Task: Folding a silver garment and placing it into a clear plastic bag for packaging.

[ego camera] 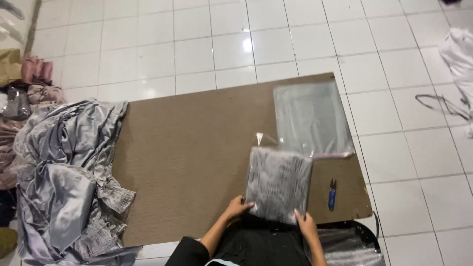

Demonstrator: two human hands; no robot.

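Observation:
A folded grey garment in a clear plastic bag point(279, 182) lies on the brown board point(187, 157) near its front edge. My left hand point(238, 206) grips the bag's lower left corner. My right hand point(305, 224) holds its lower right corner. The bag's open flap sticks up at the far end. Just beyond it lies a stack of empty clear plastic bags point(311, 118).
Small blue thread snips point(332, 193) lie on the board right of the bagged garment. A heap of shiny grey satin garments point(69, 177) covers the board's left end. More packed bags point(350, 249) sit on the white tiled floor at the lower right. White cloth point(458, 54) lies far right.

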